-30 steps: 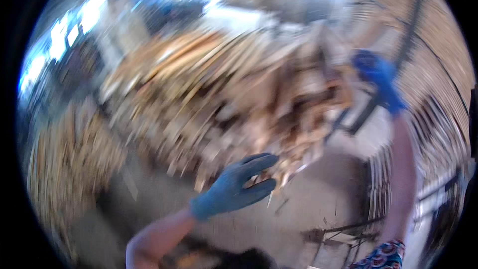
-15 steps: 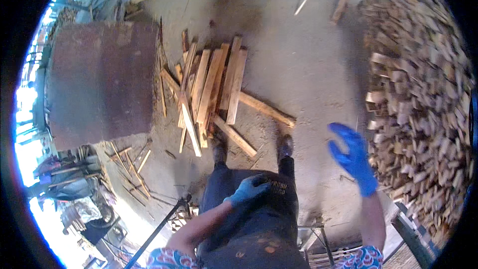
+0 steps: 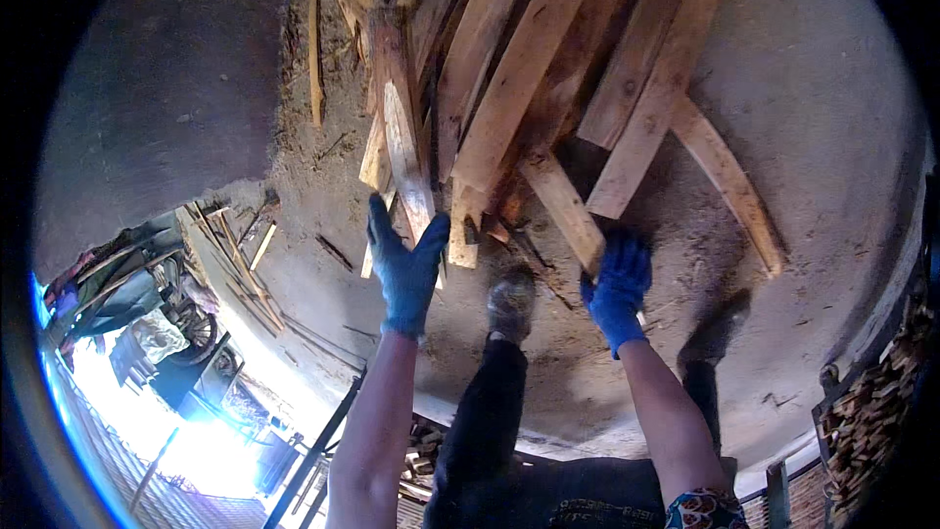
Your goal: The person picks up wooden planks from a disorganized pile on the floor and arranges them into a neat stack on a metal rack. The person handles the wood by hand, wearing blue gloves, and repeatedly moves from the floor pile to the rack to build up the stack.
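Observation:
Several long wooden planks (image 3: pixel 534 64) lie in a loose pile on the floor in front of me. My left hand (image 3: pixel 406 269), in a blue-green glove, is open with thumb and fingers spread at the near end of a pale split plank (image 3: pixel 403 142). My right hand (image 3: pixel 622 284), in a darker blue glove, is at the near end of a short plank (image 3: pixel 563 198) that sticks out from under the pile. Its thumb and fingers close about that end; the fingertips are partly hidden.
My shoe (image 3: pixel 511 304) stands between my hands, close to the pile. A dark flat sheet (image 3: pixel 166 88) lies at the far left. Another plank (image 3: pixel 729 186) slants out to the right. Thin sticks (image 3: pixel 240 269) lie at left, and stacked wood pieces (image 3: pixel 867 431) at lower right.
I have bent down, so the pile looks much nearer. My left hand has gone from my lap to the planks. My right hand has come in from the right to the short plank.

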A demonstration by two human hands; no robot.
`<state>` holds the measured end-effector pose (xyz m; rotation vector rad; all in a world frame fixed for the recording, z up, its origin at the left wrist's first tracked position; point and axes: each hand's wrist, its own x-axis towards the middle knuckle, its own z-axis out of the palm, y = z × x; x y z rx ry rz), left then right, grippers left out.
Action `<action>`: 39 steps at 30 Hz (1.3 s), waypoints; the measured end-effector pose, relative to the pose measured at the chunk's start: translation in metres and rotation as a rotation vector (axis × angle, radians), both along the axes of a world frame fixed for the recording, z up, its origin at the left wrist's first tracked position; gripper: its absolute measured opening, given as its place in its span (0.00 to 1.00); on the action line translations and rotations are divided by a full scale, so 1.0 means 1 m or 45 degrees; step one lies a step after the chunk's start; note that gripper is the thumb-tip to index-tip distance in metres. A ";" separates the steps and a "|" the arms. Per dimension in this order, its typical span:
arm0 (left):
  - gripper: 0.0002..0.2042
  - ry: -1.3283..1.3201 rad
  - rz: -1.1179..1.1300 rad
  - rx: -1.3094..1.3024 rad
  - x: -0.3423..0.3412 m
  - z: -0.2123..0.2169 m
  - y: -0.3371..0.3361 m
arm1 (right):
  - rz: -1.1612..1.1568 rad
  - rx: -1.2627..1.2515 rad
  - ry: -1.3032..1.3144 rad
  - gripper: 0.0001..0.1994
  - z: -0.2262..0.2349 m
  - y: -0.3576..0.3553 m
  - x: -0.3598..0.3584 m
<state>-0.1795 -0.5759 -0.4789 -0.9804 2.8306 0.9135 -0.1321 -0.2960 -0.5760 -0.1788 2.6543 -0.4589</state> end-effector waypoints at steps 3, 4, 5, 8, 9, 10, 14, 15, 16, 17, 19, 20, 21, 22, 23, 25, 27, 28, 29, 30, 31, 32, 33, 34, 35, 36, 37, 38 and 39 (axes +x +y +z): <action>0.45 -0.141 -0.060 -0.197 -0.005 -0.040 -0.010 | -0.097 -0.043 0.084 0.40 -0.006 0.003 0.012; 0.44 -0.158 -0.087 -0.299 -0.002 -0.051 -0.010 | -0.119 -0.159 0.080 0.40 0.002 0.006 0.013; 0.41 -0.168 -0.117 -0.457 -0.001 -0.060 -0.012 | -0.147 -0.245 0.075 0.40 0.014 0.010 0.011; 0.32 -0.015 -0.144 -0.431 0.004 -0.067 -0.021 | -0.356 -0.356 -0.300 0.31 0.092 0.016 0.022; 0.29 -0.149 -0.092 -0.260 0.004 -0.060 -0.029 | -0.486 -0.412 -0.476 0.31 0.125 0.019 0.026; 0.26 -0.272 -0.024 -0.158 0.002 -0.052 -0.034 | -0.472 -0.451 -0.522 0.33 0.153 0.023 0.028; 0.18 -0.288 0.102 0.125 -0.004 0.012 -0.044 | -0.652 -0.337 -1.276 0.35 0.267 0.073 0.027; 0.17 -0.234 0.108 0.226 -0.009 0.027 -0.044 | -0.671 -0.368 -1.394 0.34 0.288 0.089 0.023; 0.16 -0.184 0.111 0.324 -0.016 0.042 -0.043 | -0.575 -0.266 -1.262 0.34 0.300 0.102 0.018; 0.16 -0.124 -0.016 0.260 -0.030 0.052 -0.042 | -0.460 -0.262 -1.072 0.33 0.314 0.111 0.012; 0.16 0.011 -0.265 0.145 -0.073 0.056 -0.036 | -0.513 -0.290 -0.845 0.32 0.307 0.114 -0.009; 0.16 -0.113 -0.032 0.383 -0.098 0.054 -0.030 | -0.683 -0.330 -0.807 0.31 0.289 0.109 -0.025; 0.17 0.125 -0.339 0.060 -0.129 0.047 -0.025 | -0.845 -0.368 -0.784 0.29 0.260 0.102 -0.047; 0.20 0.183 -0.277 0.187 -0.155 0.041 -0.015 | -0.978 -0.396 -0.796 0.26 0.223 0.093 -0.074; 0.20 0.143 -0.229 0.406 -0.178 0.032 -0.005 | -0.871 -0.423 -0.519 0.22 0.185 0.084 -0.102; 0.31 0.088 -0.507 0.090 -0.222 0.013 0.009 | -0.755 -0.729 -0.280 0.27 0.107 0.070 -0.154; 0.35 -0.001 -0.801 -0.027 -0.232 0.001 0.022 | -0.578 -0.899 0.159 0.32 0.040 0.049 -0.191; 0.38 -0.022 -0.943 -0.119 -0.230 -0.005 0.029 | -0.512 -0.698 0.339 0.31 0.021 0.044 -0.198; 0.39 -0.065 -0.939 -0.188 -0.221 -0.012 0.039 | -0.675 -0.775 0.291 0.30 0.007 0.037 -0.197; 0.40 -0.040 -0.926 -0.261 -0.210 -0.018 0.048 | -0.853 -0.889 0.259 0.29 -0.001 0.034 -0.197; 0.42 -0.085 -0.893 -0.326 -0.201 -0.025 0.056 | -1.023 -0.995 0.231 0.29 -0.004 0.037 -0.196; 0.43 -0.028 -0.911 -0.383 -0.193 -0.030 0.062 | -0.924 -0.923 0.274 0.27 -0.002 0.043 -0.189; 0.43 -0.045 -0.917 -0.438 -0.189 -0.034 0.067 | -0.821 -0.848 0.317 0.26 0.004 0.053 -0.183; 0.44 -0.058 -0.903 -0.473 -0.186 -0.036 0.071 | -0.679 -0.784 0.374 0.25 0.008 0.067 -0.179; 0.44 0.017 -0.886 -0.477 -0.185 -0.036 0.074 | -0.443 -0.697 0.498 0.22 0.012 0.094 -0.186; 0.43 0.040 -0.863 -0.479 -0.185 -0.035 0.078 | -0.338 -0.395 0.576 0.26 0.014 0.114 -0.186; 0.43 0.073 -0.839 -0.449 -0.185 -0.031 0.083 | -0.265 -0.155 0.459 0.29 0.019 0.137 -0.179; 0.43 0.141 -0.816 -0.434 -0.183 -0.027 0.088 | -0.161 0.071 0.367 0.32 0.022 0.157 -0.170; 0.41 0.208 -0.839 -0.433 -0.180 -0.022 0.098 | -0.135 0.180 0.250 0.33 0.024 0.174 -0.158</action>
